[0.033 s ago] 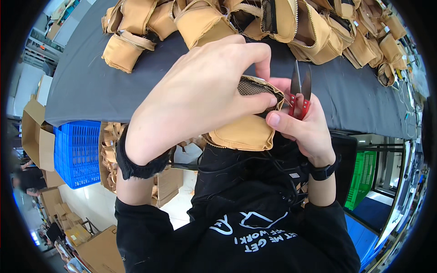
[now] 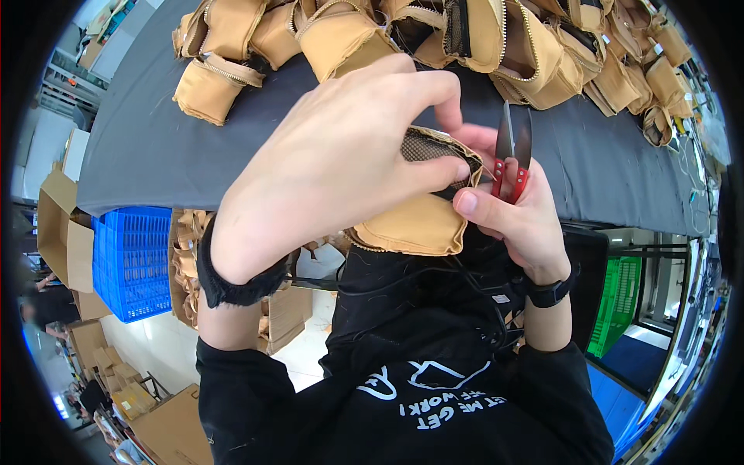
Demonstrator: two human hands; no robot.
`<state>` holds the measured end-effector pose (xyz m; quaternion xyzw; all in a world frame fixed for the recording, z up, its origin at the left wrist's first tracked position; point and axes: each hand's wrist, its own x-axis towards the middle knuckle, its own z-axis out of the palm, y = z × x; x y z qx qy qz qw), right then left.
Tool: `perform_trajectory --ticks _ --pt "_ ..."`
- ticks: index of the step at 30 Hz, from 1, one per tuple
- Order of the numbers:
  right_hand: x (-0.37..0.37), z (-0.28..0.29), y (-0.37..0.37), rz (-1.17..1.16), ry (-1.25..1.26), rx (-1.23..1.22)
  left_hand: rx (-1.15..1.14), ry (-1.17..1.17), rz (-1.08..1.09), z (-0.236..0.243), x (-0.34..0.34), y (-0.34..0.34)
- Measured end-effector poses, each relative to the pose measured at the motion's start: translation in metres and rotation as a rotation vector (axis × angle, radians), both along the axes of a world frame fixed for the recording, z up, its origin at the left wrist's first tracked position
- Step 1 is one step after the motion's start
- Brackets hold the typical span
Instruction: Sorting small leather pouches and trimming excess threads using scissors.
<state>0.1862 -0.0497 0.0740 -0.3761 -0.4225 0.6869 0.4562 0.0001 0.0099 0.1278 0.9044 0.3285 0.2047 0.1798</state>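
A tan zippered pouch [image 2: 411, 226] with a dark mesh panel [image 2: 428, 149] is held above my lap, in front of the table edge. My left hand [image 2: 364, 132] reaches over it from the left, thumb pressed against the mesh near the raised seam and fingers curled behind. My right hand [image 2: 521, 213] pinches the pouch's right edge between thumb and fingers. Thread snips [image 2: 511, 151] with red handles also rest in this hand, their two blades pointing away from me and apart. Part of the pouch and my left fingertips are hidden.
Many similar tan pouches [image 2: 345, 43] are heaped along the far side of the dark-covered table [image 2: 132, 163]. At left are a blue plastic crate [image 2: 132, 263] and cardboard boxes [image 2: 66, 232], one filled with tan pieces. A green crate [image 2: 616, 302] sits low at right.
Almost nothing differs. My left hand has shifted very slightly up and left, and the snips sit a touch further right.
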Motion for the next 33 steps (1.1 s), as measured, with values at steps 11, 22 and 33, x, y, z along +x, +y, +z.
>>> perform_trajectory --ticks 11,22,33 --pt "-0.006 -0.016 -0.005 -0.101 0.098 0.194 -0.035 0.208 -0.185 0.021 0.009 0.008" --pt "0.001 -0.002 0.004 -0.108 0.045 0.104 0.178 -0.166 0.064 -0.009 0.001 -0.002" --pt "0.024 0.045 0.019 -0.050 -1.073 0.765 0.315 -0.423 0.213 -0.028 0.011 -0.002"
